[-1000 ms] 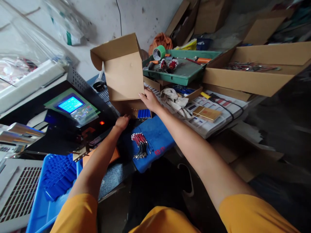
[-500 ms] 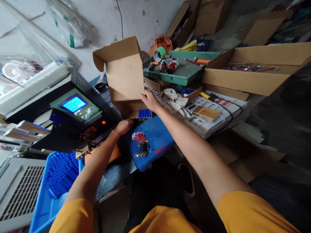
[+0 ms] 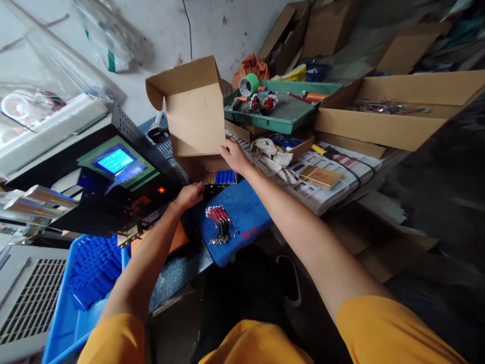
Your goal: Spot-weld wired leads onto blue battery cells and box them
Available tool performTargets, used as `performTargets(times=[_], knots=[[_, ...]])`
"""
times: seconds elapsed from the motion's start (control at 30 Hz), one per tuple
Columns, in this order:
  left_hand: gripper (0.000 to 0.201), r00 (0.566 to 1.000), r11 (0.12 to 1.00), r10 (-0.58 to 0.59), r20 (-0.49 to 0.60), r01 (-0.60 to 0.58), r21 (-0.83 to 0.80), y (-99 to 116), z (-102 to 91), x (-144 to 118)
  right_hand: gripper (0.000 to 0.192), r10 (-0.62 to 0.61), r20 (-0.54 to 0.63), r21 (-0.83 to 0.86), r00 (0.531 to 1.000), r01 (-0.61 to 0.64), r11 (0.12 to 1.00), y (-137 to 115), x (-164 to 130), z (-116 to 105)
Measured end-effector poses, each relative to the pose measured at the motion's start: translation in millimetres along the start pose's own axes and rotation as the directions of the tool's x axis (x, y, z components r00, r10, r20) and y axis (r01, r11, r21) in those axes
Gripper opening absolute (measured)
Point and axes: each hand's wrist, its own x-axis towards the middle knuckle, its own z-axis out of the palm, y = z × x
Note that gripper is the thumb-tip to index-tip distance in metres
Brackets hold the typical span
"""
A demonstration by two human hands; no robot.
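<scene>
Both hands work at mid-frame: the right hand lies flat, fingers spread, against the lower edge of one small cardboard box, its plain brown flaps standing open; the left hand rests curled just below it, and whether it grips anything cannot be told. One row of blue cells peeks from under the box, mostly hidden. One bundle of red-sleeved wires lies on the blue mat on the worktop, below the hands.
</scene>
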Motion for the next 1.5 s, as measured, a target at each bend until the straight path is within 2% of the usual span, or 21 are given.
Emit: performTargets(times=[0.1, 0.17, 0.23, 0.3, 0.37, 0.43, 0.57, 0.67, 0.73, 0.8, 0.87, 0.93, 1.0, 1.07, 1.17, 1.23, 1.27, 1.43, 1.47, 1.5], knots=[[0.019, 0.985, 1.000, 0.015, -0.172, -0.017, -0.009, -5, -17.0, -13, 0.040, 0.005, 0.006, 0.003, 1.000, -0.005, 1.000, 2, 0, 1], [0.017, 0.962, 0.995, 0.088, -0.259, -0.095, -0.017, 0, -26.1, -23, 0.040, 0.014, 0.006, 0.005, 1.000, -0.014, 1.000, 3, -1, 1], [0.016, 0.937, 0.977, 0.199, -0.286, -0.214, -0.019, 13, -30.8, -30, 0.040, 0.023, 0.008, 0.010, 1.000, -0.023, 1.000, 4, -1, 2], [0.016, 0.910, 0.936, 0.338, -0.240, -0.351, -0.013, 32, -31.1, -33, 0.040, 0.022, 0.013, 0.015, 1.000, -0.022, 1.000, 3, -1, 3], [0.018, 0.872, 0.880, 0.469, -0.140, -0.475, -0.006, 51, -28.3, -32, 0.039, 0.018, 0.017, 0.021, 1.000, -0.018, 1.000, 2, -1, 3], [0.021, 0.834, 0.834, 0.552, -0.027, -0.552, 0.001, 64, -23.9, -29, 0.039, 0.020, 0.017, 0.020, 1.000, -0.020, 1.000, 0, -1, 2], [0.026, 0.793, 0.801, 0.595, 0.128, -0.598, -0.019, 73, -12.7, -24, 0.040, 0.037, 0.019, -0.003, 0.999, -0.037, 0.999, -2, -2, 0], [0.031, 0.806, 0.810, 0.584, 0.097, -0.571, -0.134, 68, -3.5, -28, 0.042, 0.033, 0.019, 0.001, 0.999, -0.033, 0.999, -3, -1, -2], [0.036, 0.839, 0.825, 0.543, 0.022, -0.528, -0.201, 63, 1.6, -32, 0.043, 0.025, 0.019, 0.012, 1.000, -0.025, 1.000, -3, -1, -3], [0.039, 0.896, 0.872, 0.443, -0.042, -0.441, -0.212, 55, 4.9, -33, 0.044, 0.017, 0.016, 0.022, 1.000, -0.017, 1.000, -4, -1, -4], [0.037, 0.964, 0.949, 0.254, -0.074, -0.264, -0.175, 47, 6.4, -30, 0.046, 0.011, 0.006, 0.025, 1.000, -0.011, 1.000, -4, 0, -4], [0.035, 0.995, 0.990, 0.040, -0.089, -0.051, -0.129, 40, 6.8, -23, 0.047, 0.013, -0.010, 0.025, 1.000, -0.013, 1.000, -4, 1, -3], [0.032, 0.988, 0.988, -0.119, -0.096, 0.108, -0.112, 35, 7.2, -14, 0.048, 0.023, -0.028, 0.024, 0.999, -0.022, 0.999, -2, 4, -3], [0.030, 0.965, 0.965, -0.234, -0.120, 0.216, -0.148, 32, 8.9, -4, 0.049, 0.038, -0.045, 0.019, 0.998, -0.038, 0.999, 2, 8, -3], [0.030, 0.883, 0.896, -0.403, -0.242, 0.327, -0.299, 26, 15.7, 10, 0.051, 0.070, -0.068, -0.003, 0.995, -0.070, 0.998, 10, 16, -3], [0.033, 0.821, 0.848, -0.471, -0.321, 0.322, -0.421, 20, 22.6, 19, 0.053, 0.094, -0.091, -0.016, 0.991, -0.096, 0.995, 16, 21, -3], [0.034, 0.809, 0.831, -0.481, -0.339, 0.296, -0.471, 17, 26.2, 23, 0.054, 0.102, -0.103, -0.021, 0.989, -0.105, 0.994, 19, 23, -2], [0.043, 0.836, 0.764, -0.459, -0.301, 0.199, -0.614, 1, 37.7, 41, 0.060, 0.105, -0.146, -0.035, 0.984, -0.112, 0.993, 26, 30, 1], [0.046, 0.834, 0.767, -0.457, -0.307, 0.195, -0.612, -2, 38.0, 43, 0.061, 0.110, -0.152, -0.038, 0.982, -0.117, 0.992, 27, 31, 1], [0.048, 0.851, 0.793, -0.421, -0.314, 0.176, -0.584, -5, 37.5, 43, 0.062, 0.116, -0.157, -0.040, 0.981, -0.123, 0.992, 27, 32, 0]])
